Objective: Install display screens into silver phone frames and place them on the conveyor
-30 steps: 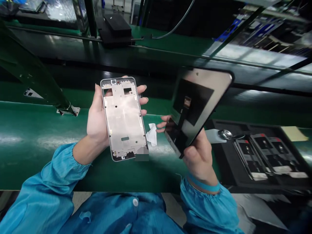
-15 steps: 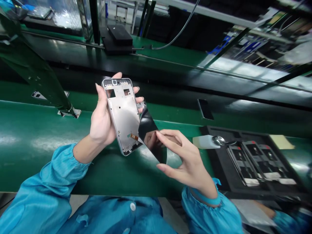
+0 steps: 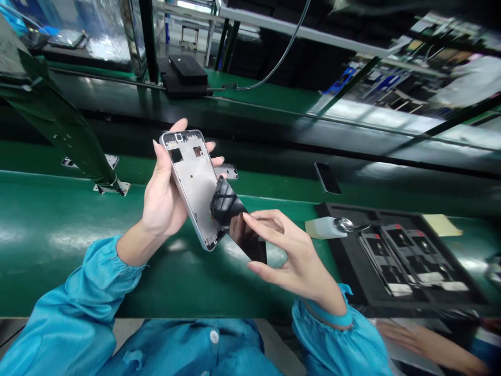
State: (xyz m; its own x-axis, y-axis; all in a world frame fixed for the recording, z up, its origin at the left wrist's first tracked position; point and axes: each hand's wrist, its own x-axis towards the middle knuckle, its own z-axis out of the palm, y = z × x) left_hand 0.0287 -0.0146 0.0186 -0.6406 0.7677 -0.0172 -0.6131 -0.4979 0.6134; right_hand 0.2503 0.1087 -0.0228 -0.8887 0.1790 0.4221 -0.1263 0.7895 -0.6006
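Note:
My left hand is closed around a silver phone frame, its inner metal side facing up and tilted. Thumb on one long edge, fingers behind and at the other. Between the thumb and fingers of my right hand is a glossy black phone screen. Its upper end overlaps the lower right part of the frame and hides the flex cable there. Whether screen and frame touch, I cannot tell.
A black foam tray with several phone parts lies at the right, beside a white bottle. Farther back lie a dark phone and another phone frame. A green post stands at left. A co-worker's hand shows at lower right.
The screen has moved left over the frame's lower part and turned flatter, covering the orange flex cable that showed before. A co-worker's hand has come further into view at lower right.

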